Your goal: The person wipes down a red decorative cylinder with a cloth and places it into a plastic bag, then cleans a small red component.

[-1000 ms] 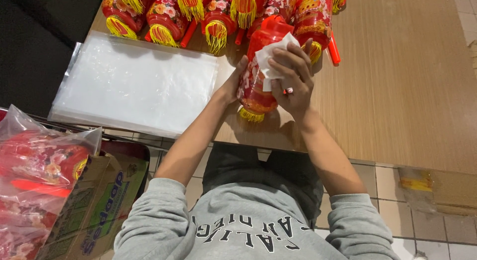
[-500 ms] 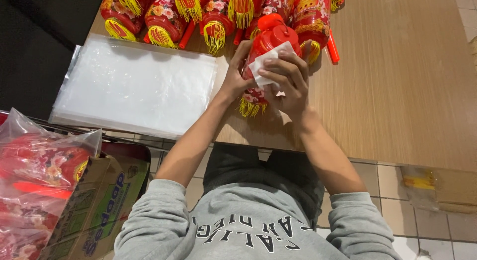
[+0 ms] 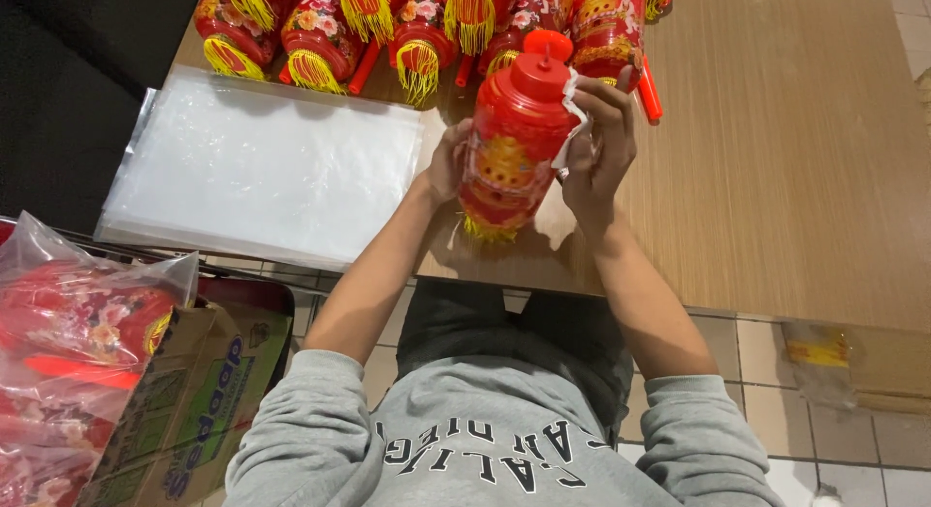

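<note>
A red lantern [image 3: 512, 139] with gold patterns and a yellow fringe at its bottom is held upright above the wooden table [image 3: 795, 177]. My left hand [image 3: 448, 163] grips its left side. My right hand [image 3: 599, 143] presses a white cloth [image 3: 570, 129] against the lantern's right side, just under the red cap. Both forearms reach up from my grey sweatshirt.
A row of several more red lanterns [image 3: 417, 32] with yellow tassels lies along the table's far edge. A stack of clear plastic bags [image 3: 262, 173] lies at the left. A cardboard box [image 3: 184, 410] and a plastic bag of lanterns [image 3: 68, 342] sit at lower left.
The lantern has been turned from tilted to upright, its red cap now facing me. My right hand with the cloth has shifted from the front to the right side.
</note>
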